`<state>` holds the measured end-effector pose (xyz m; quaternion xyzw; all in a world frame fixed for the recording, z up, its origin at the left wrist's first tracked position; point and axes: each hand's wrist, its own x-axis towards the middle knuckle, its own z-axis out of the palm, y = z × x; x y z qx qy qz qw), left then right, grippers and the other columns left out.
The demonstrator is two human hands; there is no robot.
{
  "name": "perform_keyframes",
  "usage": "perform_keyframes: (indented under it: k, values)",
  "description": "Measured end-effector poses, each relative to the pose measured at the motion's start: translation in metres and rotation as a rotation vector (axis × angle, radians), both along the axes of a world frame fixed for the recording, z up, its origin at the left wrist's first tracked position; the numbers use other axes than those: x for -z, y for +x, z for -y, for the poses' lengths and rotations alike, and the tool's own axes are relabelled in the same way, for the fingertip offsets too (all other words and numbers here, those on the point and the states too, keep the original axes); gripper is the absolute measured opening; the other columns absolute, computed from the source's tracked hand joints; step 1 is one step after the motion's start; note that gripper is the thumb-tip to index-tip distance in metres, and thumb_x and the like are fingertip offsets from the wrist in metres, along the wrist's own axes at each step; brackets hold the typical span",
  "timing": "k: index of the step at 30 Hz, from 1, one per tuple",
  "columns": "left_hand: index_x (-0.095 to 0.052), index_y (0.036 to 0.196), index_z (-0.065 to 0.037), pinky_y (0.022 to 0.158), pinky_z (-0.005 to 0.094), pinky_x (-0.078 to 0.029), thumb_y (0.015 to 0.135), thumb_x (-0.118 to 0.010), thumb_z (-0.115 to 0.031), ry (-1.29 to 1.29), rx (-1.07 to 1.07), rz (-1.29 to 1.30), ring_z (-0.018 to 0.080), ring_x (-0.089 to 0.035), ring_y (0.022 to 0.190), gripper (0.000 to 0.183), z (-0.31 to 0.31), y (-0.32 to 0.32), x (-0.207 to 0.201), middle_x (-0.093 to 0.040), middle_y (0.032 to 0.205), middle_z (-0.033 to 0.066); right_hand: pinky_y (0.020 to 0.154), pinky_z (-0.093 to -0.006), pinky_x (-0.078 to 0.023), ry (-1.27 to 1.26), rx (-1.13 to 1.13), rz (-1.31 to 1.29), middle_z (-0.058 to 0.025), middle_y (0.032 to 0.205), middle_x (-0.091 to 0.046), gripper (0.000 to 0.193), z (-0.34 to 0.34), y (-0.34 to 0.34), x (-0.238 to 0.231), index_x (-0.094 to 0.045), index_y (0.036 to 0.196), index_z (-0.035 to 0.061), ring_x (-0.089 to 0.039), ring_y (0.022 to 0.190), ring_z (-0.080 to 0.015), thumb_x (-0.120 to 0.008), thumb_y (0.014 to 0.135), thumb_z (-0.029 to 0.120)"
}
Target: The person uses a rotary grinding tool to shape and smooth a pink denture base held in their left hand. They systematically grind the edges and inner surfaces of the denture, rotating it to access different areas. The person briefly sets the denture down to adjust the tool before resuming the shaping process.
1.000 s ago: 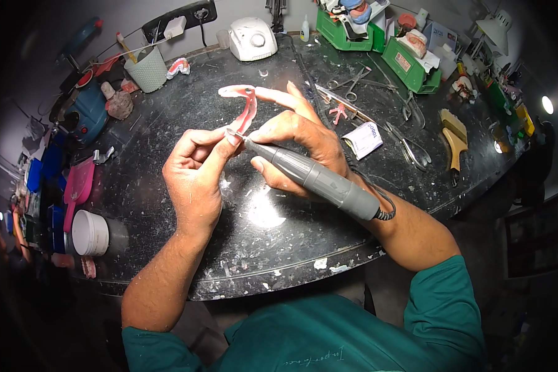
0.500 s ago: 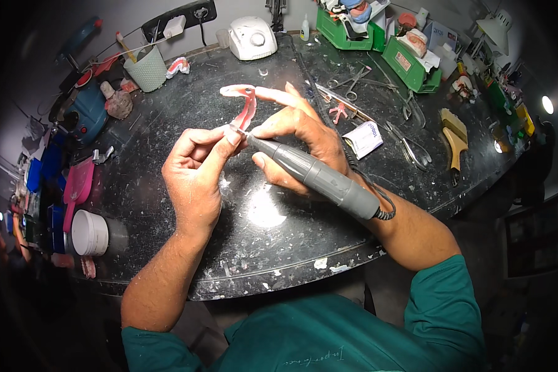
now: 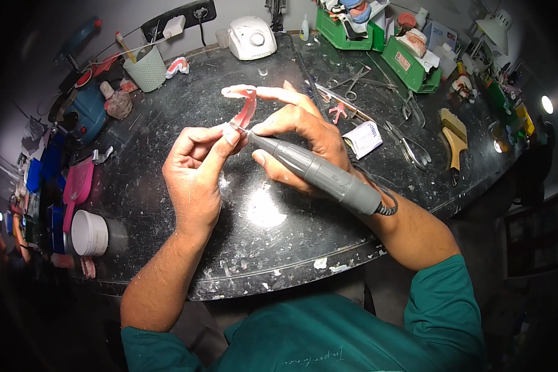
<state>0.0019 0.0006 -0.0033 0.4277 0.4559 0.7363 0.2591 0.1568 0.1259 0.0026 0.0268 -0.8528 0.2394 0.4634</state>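
My left hand (image 3: 198, 161) pinches the lower end of a pink denture (image 3: 245, 111) between thumb and fingers. The denture stands up from the fingertips, and its pale far end curves to the left. In my right hand (image 3: 304, 133) lies a grey rotary handpiece (image 3: 316, 172), its tip pointing left at the denture close to my left thumb. Whether the bur touches the denture I cannot tell. My right forefinger stretches out to the denture's upper end. A black coiled cord runs from the handpiece's rear along my right forearm.
A white control box (image 3: 252, 38) stands at the back. Scissors (image 3: 355, 84), pliers (image 3: 409, 146) and a brush (image 3: 455, 142) lie to the right, below green bins (image 3: 410, 67). On the left are a white tub (image 3: 90, 233), a pink dustpan (image 3: 77, 185) and a holder cup (image 3: 147, 69).
The denture's upper end has tilted slightly in my fingers. The handpiece has shifted a little to the right and its body has turned slightly. My left hand stays nearly in place.
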Motion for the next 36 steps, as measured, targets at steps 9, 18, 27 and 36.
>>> perform_keyframes:
  k: [9, 18, 27, 36]
  values:
    - [-0.061, 0.104, 0.005, 0.089, 0.0320, -0.058, 0.093, -0.065, 0.003, 0.002, -0.007, -0.008, 0.0208, -0.071, 0.094, 0.012, -0.001, 0.001, 0.001, -0.071, 0.103, 0.0171, 0.107, -0.0536, -0.038, -0.029, 0.012, -0.090, -0.0083, 0.102, -0.069, 0.027, -0.001, -0.003, -0.004, -0.061, 0.100, 0.0062, -0.063, 0.109, -0.0263, -0.075, 0.077, 0.005]
    - [-0.065, 0.102, 0.003, 0.088, 0.0276, -0.056, 0.091, -0.067, 0.003, -0.011, -0.079, -0.075, 0.0156, -0.070, 0.094, 0.011, 0.000, 0.003, 0.000, -0.072, 0.102, 0.0131, 0.110, -0.0497, -0.034, 0.106, 0.015, -0.038, -0.0166, 0.115, -0.067, 0.033, -0.006, -0.001, -0.002, -0.061, 0.109, 0.0042, -0.058, 0.120, -0.0295, -0.072, 0.077, 0.002]
    - [-0.066, 0.102, 0.003, 0.088, 0.0274, -0.055, 0.091, -0.068, 0.004, -0.019, -0.077, -0.067, 0.0147, -0.069, 0.095, 0.012, 0.001, 0.003, 0.001, -0.072, 0.102, 0.0125, 0.109, -0.0488, -0.036, 0.011, 0.013, -0.030, -0.0196, 0.119, -0.065, 0.031, -0.003, 0.001, -0.003, -0.063, 0.107, 0.0040, -0.056, 0.123, -0.0301, -0.074, 0.078, 0.005]
    - [-0.065, 0.102, 0.004, 0.089, 0.0289, -0.056, 0.091, -0.067, 0.004, -0.005, -0.075, -0.066, 0.0167, -0.070, 0.096, 0.011, 0.000, 0.005, -0.001, -0.072, 0.103, 0.0137, 0.109, -0.0491, -0.036, -0.013, 0.008, -0.064, -0.0163, 0.112, -0.068, 0.031, -0.001, 0.000, -0.005, -0.063, 0.106, 0.0050, -0.055, 0.124, -0.0306, -0.076, 0.077, 0.008]
